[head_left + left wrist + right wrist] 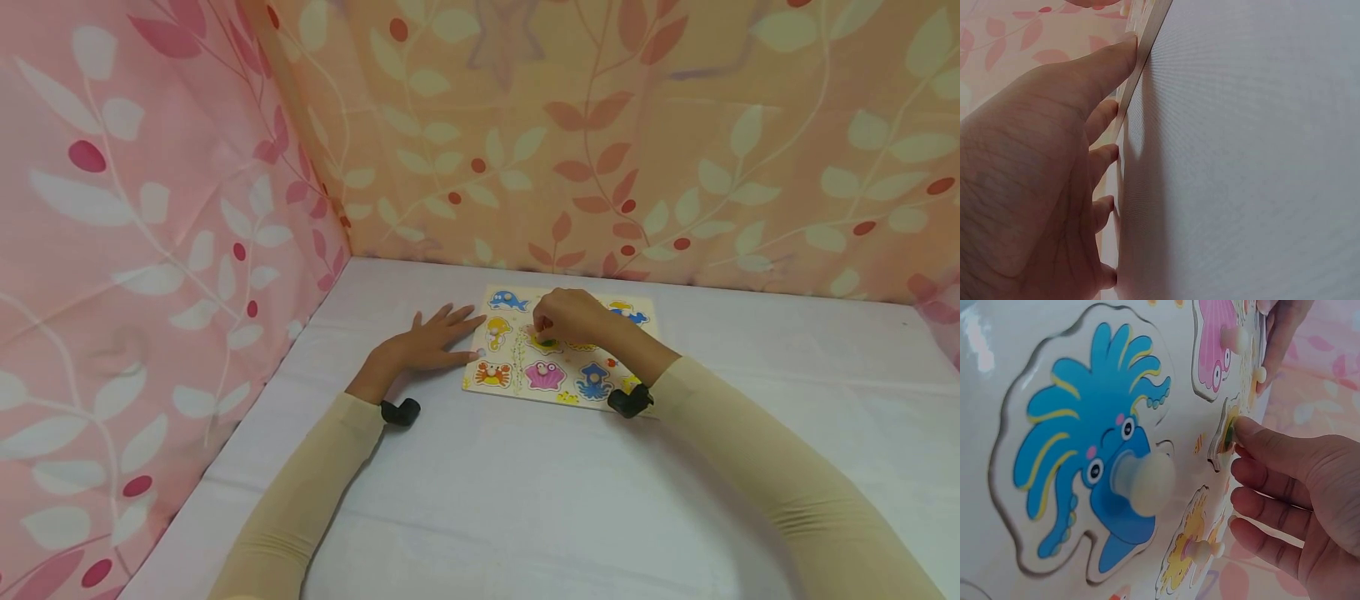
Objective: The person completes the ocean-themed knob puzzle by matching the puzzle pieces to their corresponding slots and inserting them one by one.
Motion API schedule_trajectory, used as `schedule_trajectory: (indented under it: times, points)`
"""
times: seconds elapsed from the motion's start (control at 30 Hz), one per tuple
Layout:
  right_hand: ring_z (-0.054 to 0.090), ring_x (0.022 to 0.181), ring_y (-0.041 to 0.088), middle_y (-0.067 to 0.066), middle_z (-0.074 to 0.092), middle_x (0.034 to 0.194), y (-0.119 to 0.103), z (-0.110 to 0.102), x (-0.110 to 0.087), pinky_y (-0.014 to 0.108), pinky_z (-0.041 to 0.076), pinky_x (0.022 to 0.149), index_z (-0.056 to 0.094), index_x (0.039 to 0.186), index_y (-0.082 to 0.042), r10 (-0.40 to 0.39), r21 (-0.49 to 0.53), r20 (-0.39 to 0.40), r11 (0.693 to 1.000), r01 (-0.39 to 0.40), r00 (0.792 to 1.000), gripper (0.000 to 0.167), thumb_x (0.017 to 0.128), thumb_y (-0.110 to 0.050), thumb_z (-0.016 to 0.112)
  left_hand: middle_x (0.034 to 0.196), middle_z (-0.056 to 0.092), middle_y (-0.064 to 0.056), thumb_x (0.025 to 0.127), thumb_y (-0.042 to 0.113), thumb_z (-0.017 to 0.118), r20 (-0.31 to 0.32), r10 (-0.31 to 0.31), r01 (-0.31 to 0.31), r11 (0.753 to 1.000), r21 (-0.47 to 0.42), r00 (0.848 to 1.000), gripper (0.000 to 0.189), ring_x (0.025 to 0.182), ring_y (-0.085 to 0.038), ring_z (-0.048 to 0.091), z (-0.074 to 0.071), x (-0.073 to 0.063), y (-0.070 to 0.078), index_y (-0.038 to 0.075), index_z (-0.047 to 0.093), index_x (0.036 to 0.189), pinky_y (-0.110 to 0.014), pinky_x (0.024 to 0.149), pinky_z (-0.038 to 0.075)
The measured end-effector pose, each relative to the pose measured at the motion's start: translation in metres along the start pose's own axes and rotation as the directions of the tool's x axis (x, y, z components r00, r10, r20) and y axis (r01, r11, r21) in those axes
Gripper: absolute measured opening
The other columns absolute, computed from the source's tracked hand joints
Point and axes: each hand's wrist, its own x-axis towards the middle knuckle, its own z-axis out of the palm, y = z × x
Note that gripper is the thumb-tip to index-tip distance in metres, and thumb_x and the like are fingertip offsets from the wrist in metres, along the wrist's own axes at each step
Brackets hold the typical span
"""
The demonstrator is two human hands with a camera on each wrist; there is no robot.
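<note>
A wooden peg puzzle board point(527, 396) with sea-animal pieces lies on the white-covered table. My right hand point(575, 318) is over its middle, palm turned down. Thumb and fingertips pinch at a green and yellow puzzle piece point(1229, 439), which stands slightly proud of its recess in the right wrist view; its knob is hidden behind the fingers. At the board's left edge my left hand point(426, 343) lies with fingers spread. In the left wrist view its thumb point(1107, 65) touches the board's side, while the other fingertips reach down to the table.
Around the held piece sit a blue squid point(1072, 456), a pink shell point(542, 382), an orange crab point(491, 380), a yellow seahorse point(496, 332) and a blue whale point(507, 303), each with a knob. Leaf-patterned cloth point(465, 167) hangs behind and at the left.
</note>
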Motion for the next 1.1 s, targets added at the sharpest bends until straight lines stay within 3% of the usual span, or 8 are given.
schedule_trajectory:
  times: [0.47, 0.7, 1.1]
  points:
    - [0.056, 0.081, 0.019, -0.005, 0.066, 0.08, 0.005, -0.001, -0.006, 0.034, 0.047, 0.076, 0.078, 0.097, -0.017, 0.019, 0.029, -0.014, 0.999, -0.019, 1.0, 0.012, 0.092, -0.028, 0.077, 0.171, 0.006, 0.004, 0.094, 0.074, 0.045, 0.003, 0.0, 0.0, 1.0, 0.006, 1.0, 0.082, 0.156, -0.033, -0.006, 0.002, 0.002, -0.001, 0.041, 0.015, 0.162, -0.073, 0.114, -0.007]
    - [0.058, 0.073, 0.018, -0.001, 0.072, 0.084, 0.017, -0.016, -0.03, 0.033, 0.049, 0.068, 0.079, 0.102, -0.011, 0.071, 0.1, -0.124, 0.993, -0.059, 0.99, 0.019, 0.095, -0.028, 0.074, 0.171, 0.004, 0.005, 0.095, 0.072, 0.045, 0.003, 0.031, -0.031, 1.0, -0.002, 1.0, 0.081, 0.157, -0.031, -0.006, 0.002, 0.002, 0.002, 0.04, 0.014, 0.163, -0.072, 0.115, -0.007]
    - [0.057, 0.07, 0.018, 0.0, 0.071, 0.079, 0.037, -0.021, -0.069, 0.034, 0.048, 0.066, 0.078, 0.101, -0.008, 0.137, 0.123, -0.223, 0.986, -0.112, 0.965, 0.021, 0.096, -0.028, 0.072, 0.171, 0.005, 0.004, 0.097, 0.069, 0.047, 0.006, 0.018, -0.018, 1.0, 0.009, 1.0, 0.08, 0.157, -0.032, -0.005, -0.003, 0.001, -0.007, 0.037, 0.015, 0.163, -0.072, 0.115, -0.006]
